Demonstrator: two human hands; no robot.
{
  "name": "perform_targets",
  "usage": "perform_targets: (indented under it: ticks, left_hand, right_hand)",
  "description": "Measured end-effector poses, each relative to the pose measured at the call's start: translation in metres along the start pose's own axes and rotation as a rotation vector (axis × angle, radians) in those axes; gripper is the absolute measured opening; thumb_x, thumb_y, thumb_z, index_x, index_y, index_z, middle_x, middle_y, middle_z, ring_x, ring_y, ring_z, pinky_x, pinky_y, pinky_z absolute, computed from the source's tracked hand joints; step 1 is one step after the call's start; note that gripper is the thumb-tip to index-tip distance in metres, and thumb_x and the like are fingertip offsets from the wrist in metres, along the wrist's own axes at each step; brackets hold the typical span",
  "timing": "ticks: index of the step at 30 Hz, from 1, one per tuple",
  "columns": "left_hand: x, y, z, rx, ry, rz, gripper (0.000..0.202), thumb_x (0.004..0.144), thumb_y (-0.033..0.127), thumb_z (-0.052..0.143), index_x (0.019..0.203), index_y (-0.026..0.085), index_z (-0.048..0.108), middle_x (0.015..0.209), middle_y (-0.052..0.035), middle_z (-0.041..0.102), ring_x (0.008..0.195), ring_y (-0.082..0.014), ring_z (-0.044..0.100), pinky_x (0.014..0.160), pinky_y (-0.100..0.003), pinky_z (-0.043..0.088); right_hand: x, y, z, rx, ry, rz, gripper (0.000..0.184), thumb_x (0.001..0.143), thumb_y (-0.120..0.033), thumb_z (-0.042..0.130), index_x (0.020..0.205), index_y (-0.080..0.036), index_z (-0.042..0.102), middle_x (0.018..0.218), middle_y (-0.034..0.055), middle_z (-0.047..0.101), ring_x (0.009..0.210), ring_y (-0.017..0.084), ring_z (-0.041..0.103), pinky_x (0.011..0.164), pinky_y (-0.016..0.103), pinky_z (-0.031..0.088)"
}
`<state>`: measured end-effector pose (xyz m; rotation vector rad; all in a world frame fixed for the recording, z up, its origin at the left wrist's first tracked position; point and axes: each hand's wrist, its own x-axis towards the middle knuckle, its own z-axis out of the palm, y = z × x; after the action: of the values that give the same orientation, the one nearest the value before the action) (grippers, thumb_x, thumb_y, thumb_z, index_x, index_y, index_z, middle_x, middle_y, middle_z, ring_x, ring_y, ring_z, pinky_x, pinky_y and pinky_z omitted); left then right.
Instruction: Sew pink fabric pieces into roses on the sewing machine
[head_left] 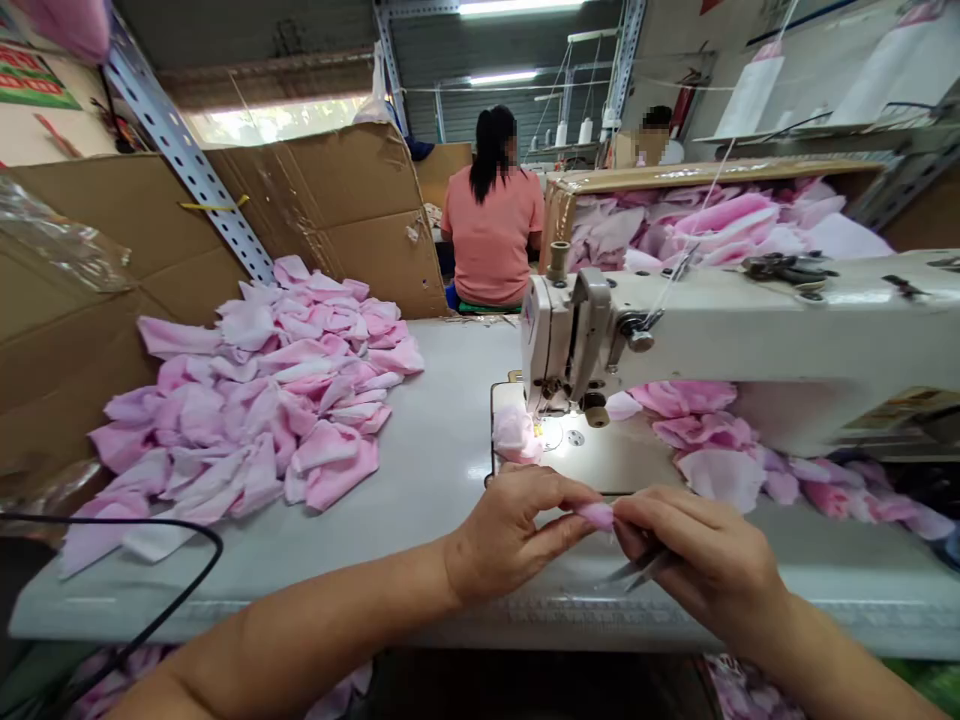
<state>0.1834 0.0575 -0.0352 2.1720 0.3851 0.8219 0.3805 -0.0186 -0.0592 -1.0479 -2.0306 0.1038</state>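
A small pink fabric piece [598, 515] is pinched between both hands just in front of the sewing machine's needle plate [600, 455]. My left hand [517, 530] grips its left end with thumb and fingers closed. My right hand [701, 555] pinches the right end and also holds thin metal snips [637, 572] under its fingers. Another pink piece [516, 435] lies under the presser foot of the white sewing machine [720, 330].
A big heap of pink fabric pieces [262, 400] covers the table's left side, backed by cardboard walls [337, 200]. More pink pieces [720, 440] lie behind the machine. A black cable [172, 600] loops at the front left. A person in an orange shirt [491, 230] sits ahead, back turned.
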Motion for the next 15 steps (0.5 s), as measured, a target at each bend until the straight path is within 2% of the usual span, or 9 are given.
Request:
perform_targets:
  ticks: [3,8,15]
  left_hand:
    - [-0.006,-0.003,-0.003,0.031,0.063,-0.026,0.012,0.089,0.023,0.061,0.094,0.015,0.068,0.082,-0.0036,0.072,0.074,-0.0127,0.064,0.075,-0.024,0.046]
    - [-0.015,-0.01,-0.008,0.156,0.122,-0.023,0.01,0.086,0.023,0.066,0.094,0.018,0.067,0.085,-0.0009,0.072,0.081,-0.0138,0.064,0.087,-0.03,0.039]
    - [-0.017,-0.009,-0.008,0.316,0.119,0.055,0.01,0.088,0.024,0.063,0.097,0.02,0.065,0.087,0.0008,0.072,0.083,-0.0132,0.063,0.082,-0.029,0.034]
  right_hand:
    - [0.002,-0.003,0.008,0.014,0.004,0.137,0.014,0.088,-0.014,0.055,0.097,-0.023,0.059,0.075,0.0002,0.061,0.063,0.011,0.057,0.057,0.023,0.043]
    - [-0.003,-0.01,0.015,0.111,0.125,0.383,0.005,0.087,-0.025,0.059,0.087,-0.023,0.064,0.073,-0.0003,0.066,0.059,0.012,0.058,0.053,0.021,0.045]
    - [-0.004,-0.016,0.029,0.282,0.132,0.473,0.011,0.085,-0.029,0.062,0.092,-0.023,0.069,0.079,0.0008,0.069,0.066,0.014,0.063,0.059,0.021,0.049]
